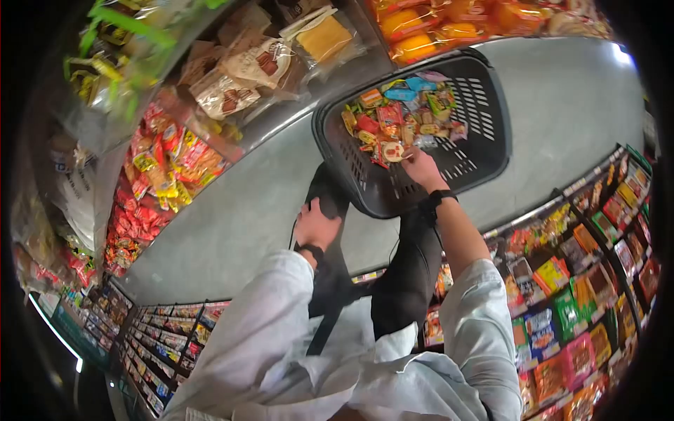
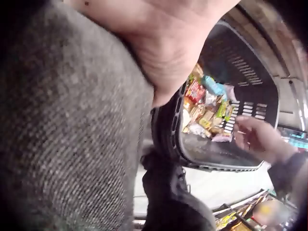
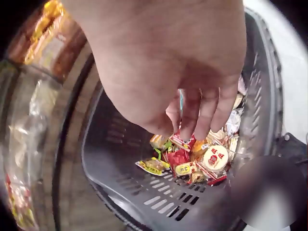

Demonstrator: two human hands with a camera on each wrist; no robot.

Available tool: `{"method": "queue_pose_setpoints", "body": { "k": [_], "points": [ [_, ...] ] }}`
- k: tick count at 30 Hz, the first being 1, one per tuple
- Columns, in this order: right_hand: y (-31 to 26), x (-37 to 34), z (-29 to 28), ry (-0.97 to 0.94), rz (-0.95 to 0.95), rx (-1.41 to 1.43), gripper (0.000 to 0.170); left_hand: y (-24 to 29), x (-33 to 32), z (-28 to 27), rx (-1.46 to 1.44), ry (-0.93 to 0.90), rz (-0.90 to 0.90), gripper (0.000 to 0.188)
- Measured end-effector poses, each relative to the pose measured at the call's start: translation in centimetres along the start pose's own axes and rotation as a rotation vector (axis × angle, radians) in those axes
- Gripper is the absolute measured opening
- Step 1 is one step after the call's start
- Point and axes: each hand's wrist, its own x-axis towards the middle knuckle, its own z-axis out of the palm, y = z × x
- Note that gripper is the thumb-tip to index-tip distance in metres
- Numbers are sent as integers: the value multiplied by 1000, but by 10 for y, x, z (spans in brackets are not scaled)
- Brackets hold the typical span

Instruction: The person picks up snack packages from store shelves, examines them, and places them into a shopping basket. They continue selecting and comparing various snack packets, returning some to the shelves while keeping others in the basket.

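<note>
1. A smooth grey floor [image 1: 239, 217] forms the aisle.
2. Beyond the floor's far edge stand display bins [image 1: 365, 63] with metal edging, filled with orange, red and yellow packets [image 1: 161, 161].
3. Along the floor's near right edge runs a dark rack [image 1: 595, 231]; another shelf unit [image 1: 191, 335] lines its near left.
4. Past the floor's left end glows a white light strip [image 1: 56, 335].

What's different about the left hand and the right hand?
The left hand rests on a leg, outside the basket; the right hand is inside it, over the snacks.

The left hand's sleeve comes nearly to the wrist; the right hand's sleeve stops further up, so more arm shows.

Both hands are bare, with a dark band at the wrist.
</note>
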Motion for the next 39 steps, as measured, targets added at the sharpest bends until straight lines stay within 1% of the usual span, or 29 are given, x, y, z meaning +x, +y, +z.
{"method": "queue_pose_setpoints", "body": {
  "k": [1,2,3,4,5,8,11,12,16,19,21,22,25,27,28,31,34,36,39],
  "points": [
    [2,32,9,-39,-29,-64,29,7,-1,6,35,63,-13,79],
    [11,66,26,-23,-95,-127,32,10,-3,14,43,143,25,71],
    [5,90,34,-18,-156,-113,34,10,-6,22,56,222,58,64],
    [-5,118,39,-95,-152,-151,42,8,-7,28,58,245,134,60],
    [-12,145,46,-166,-151,-189,51,9,-6,36,67,255,133,59],
    [-35,166,75,250,-175,-512,79,13,-9,48,131,271,129,57],
    [-36,198,100,59,20,-627,101,5,-7,56,149,275,99,55],
    [-29,201,106,97,-19,-554,106,2,-5,55,150,272,107,55],
    [9,222,130,209,-81,-403,115,-3,-5,58,153,261,117,55],
    [-1,206,132,299,-76,-295,114,-4,-6,58,166,262,115,55],
    [13,221,150,358,-108,-118,109,-5,-6,61,170,273,124,55],
    [22,230,155,331,-120,-8,108,-3,-7,62,170,281,129,55],
    [-8,200,118,263,-128,-255,98,6,-7,59,175,286,139,55],
    [-11,200,122,308,-144,-427,93,12,-8,58,161,275,126,54],
    [-11,202,120,149,-94,-453,90,13,-7,57,157,271,118,53],
    [-1,199,138,348,-200,-412,96,14,-7,58,159,267,104,53],
    [-18,188,130,289,-115,-393,96,14,-9,59,144,267,113,53],
    [-23,198,136,241,-37,-389,94,11,-9,60,137,272,124,53],
    [-27,194,153,356,-32,-384,81,8,-9,60,144,286,131,53]
  ]
}}
